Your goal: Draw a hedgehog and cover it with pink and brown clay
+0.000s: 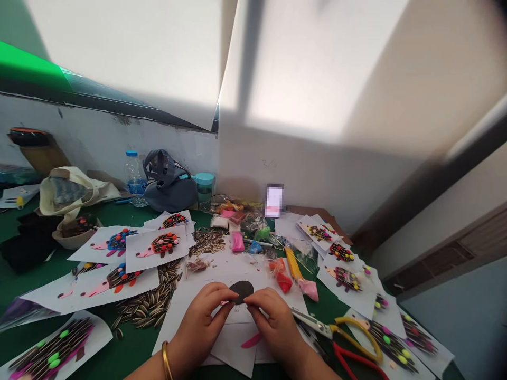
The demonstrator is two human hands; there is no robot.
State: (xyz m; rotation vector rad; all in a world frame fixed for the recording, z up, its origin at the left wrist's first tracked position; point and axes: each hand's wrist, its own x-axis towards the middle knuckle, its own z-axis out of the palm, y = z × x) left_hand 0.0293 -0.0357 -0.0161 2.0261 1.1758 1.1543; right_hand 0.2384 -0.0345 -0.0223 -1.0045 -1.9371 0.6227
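Note:
My left hand [204,320] and my right hand [276,320] pinch opposite edges of a flat, dark grey oval of modelling clay [242,289] between thumbs and forefingers. It is held above a white paper sheet [186,306] with faint pencil lines. A pink strip of clay [251,341] lies on the paper near my right hand. To the right of that hand lie scissors [336,332] with one yellow and one red handle loop. Beyond the clay oval are a red clay packet [282,277] and a pink clay lump [237,242].
Striped sunflower seeds [152,301] are heaped at left. Hedgehog pictures of clay and seeds [158,245] lie on both sides of the green table. Behind stand a bottle [135,179], a grey bag [168,184], a teal-lidded jar [205,190] and a phone [274,200] against the wall.

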